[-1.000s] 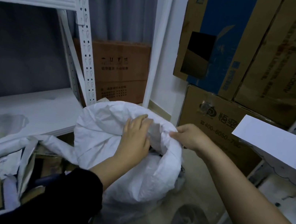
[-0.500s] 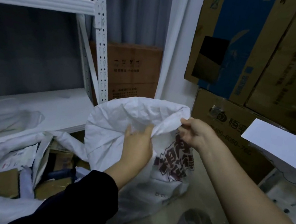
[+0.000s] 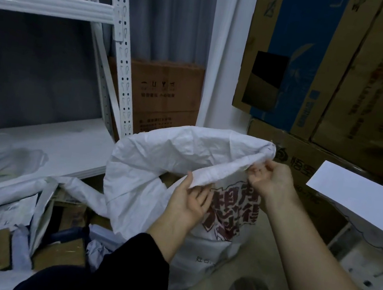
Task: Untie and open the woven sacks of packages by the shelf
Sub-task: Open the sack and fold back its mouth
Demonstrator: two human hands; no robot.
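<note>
Left hand and right hand each pinch the sack's rim; a slipping pinch could let the mouth fall shut.

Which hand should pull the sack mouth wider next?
Probably the right hand: it pinches the sack rim at its far corner. The left hand holds the near rim as an anchor.

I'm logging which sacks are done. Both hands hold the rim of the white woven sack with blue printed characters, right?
Not quite: the head view shows dark red characters, not blue, on the white woven sack. The left hand and right hand do hold its rim.
</note>
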